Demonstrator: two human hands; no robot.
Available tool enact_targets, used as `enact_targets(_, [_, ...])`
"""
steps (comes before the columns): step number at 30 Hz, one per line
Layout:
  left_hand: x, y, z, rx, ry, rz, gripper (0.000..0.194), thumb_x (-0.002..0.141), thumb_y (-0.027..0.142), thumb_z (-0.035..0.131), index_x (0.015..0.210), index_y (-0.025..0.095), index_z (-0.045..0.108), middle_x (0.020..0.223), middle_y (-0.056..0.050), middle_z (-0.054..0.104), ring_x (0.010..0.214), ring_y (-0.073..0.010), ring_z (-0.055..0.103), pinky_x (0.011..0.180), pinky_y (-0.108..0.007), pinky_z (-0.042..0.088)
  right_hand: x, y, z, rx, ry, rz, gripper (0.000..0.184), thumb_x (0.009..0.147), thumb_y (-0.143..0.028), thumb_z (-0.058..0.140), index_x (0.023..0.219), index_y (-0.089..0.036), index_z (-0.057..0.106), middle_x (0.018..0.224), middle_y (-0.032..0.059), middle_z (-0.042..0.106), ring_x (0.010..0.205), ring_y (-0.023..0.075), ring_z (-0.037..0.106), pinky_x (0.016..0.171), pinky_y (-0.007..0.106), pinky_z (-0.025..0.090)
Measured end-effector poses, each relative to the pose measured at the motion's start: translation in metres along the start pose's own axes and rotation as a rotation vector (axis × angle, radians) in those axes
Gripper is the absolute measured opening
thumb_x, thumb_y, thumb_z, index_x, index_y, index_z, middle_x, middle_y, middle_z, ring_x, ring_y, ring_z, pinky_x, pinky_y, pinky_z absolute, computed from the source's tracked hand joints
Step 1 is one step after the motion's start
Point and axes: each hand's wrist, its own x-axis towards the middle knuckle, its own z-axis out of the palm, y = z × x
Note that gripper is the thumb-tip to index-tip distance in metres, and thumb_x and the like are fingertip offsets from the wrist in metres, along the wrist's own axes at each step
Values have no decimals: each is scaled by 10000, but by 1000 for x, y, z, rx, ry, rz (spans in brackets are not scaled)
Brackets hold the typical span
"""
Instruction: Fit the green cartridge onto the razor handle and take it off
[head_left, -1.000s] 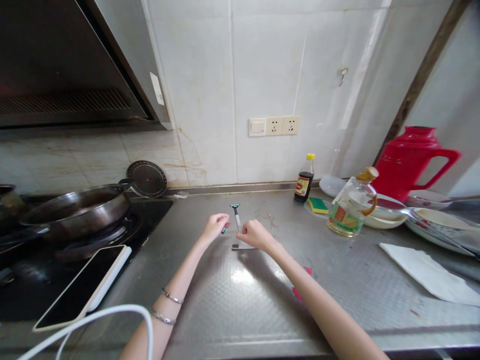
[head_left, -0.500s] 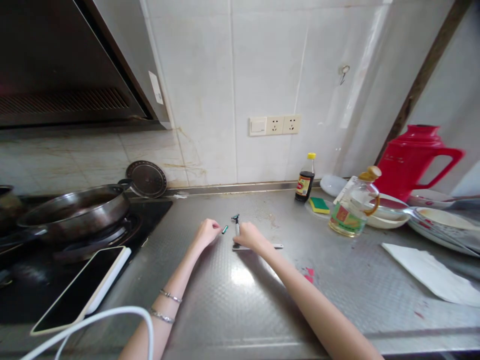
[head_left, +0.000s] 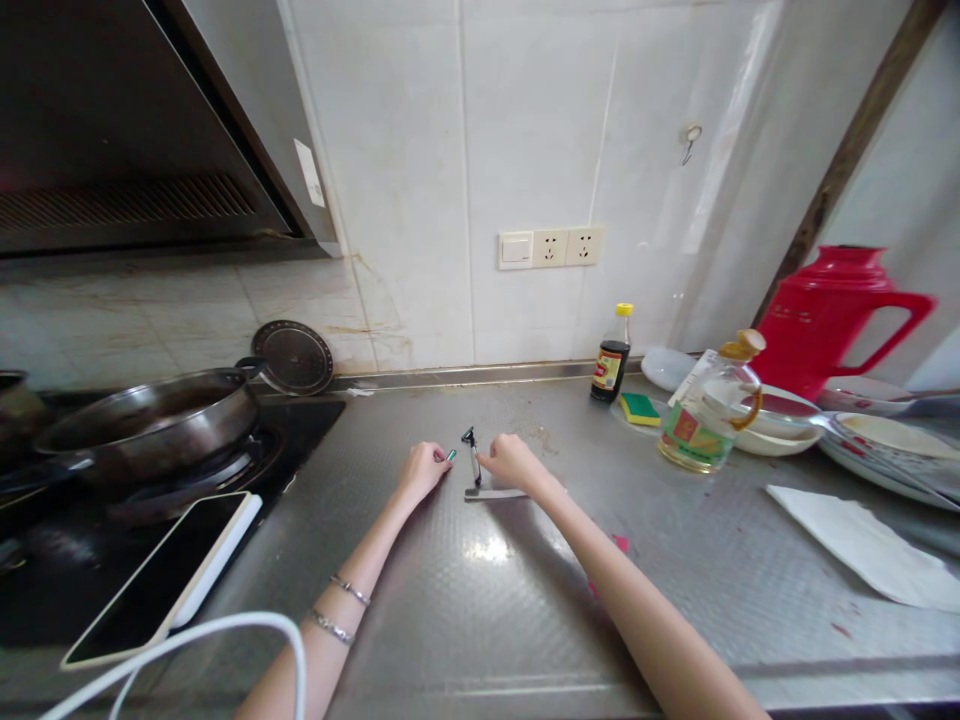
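My left hand (head_left: 424, 470) is closed, its fingertips pinched at one end of a small green strip, seemingly a razor blade cartridge (head_left: 451, 456). On the other side, my right hand (head_left: 516, 464) has its fingers curled, with the index fingertip against the handle of a razor (head_left: 475, 462). The razor's dark head points toward the wall and its handle toward me. The right thumb is hidden, so its hold looks light. Just below the razor a narrow grey metal strip (head_left: 487, 494) lies crosswise on the counter, partly covered by my right wrist.
The stove with a steel pan (head_left: 150, 425) and a phone (head_left: 161, 580) is at left, a white cable (head_left: 225, 622) in front. At right stand a soy sauce bottle (head_left: 610, 360), a sponge (head_left: 639, 409), an oil jug (head_left: 709, 420), a red thermos (head_left: 817, 320) and a paper sheet (head_left: 862, 550).
My left fingers have come up to the green cartridge. My right hand has shifted slightly right and up, uncovering the razor's handle, whose lower end has swung a little right.
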Motion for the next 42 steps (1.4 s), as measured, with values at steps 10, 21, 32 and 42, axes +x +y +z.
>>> enact_targets(10, [5, -2, 4, -43, 3, 18, 105, 712, 176, 610, 740, 147, 707, 792, -101, 693, 743, -187, 612, 664, -260, 399, 1, 41, -31, 183, 168, 72, 340, 762, -261, 447, 496, -108, 592, 461, 66, 577, 472, 111, 493, 479, 200, 289])
enact_targets(21, [8, -7, 9, -74, 38, 70, 109, 704, 176, 595, 735, 127, 688, 755, -86, 682, 709, -168, 595, 647, -249, 398, 6, 52, -30, 283, 157, -11, 292, 734, -240, 454, 539, -118, 633, 468, 30, 590, 494, 114, 534, 513, 191, 342])
enact_targets(32, [-8, 24, -3, -289, 121, 342, 111, 748, 179, 570, 818, 143, 648, 771, -48, 648, 678, -126, 579, 673, -232, 436, 7, 51, -27, 630, -20, -86, 245, 745, -225, 535, 886, -93, 687, 666, 45, 648, 528, 92, 550, 366, 138, 386])
enact_targets(42, [-28, 49, -6, -302, 91, 534, 91, 781, 177, 546, 829, 165, 622, 777, -29, 603, 707, -120, 570, 693, -226, 430, 2, 47, -34, 746, -167, -148, 280, 705, -289, 611, 883, -92, 700, 676, 53, 663, 606, 115, 586, 404, 156, 461])
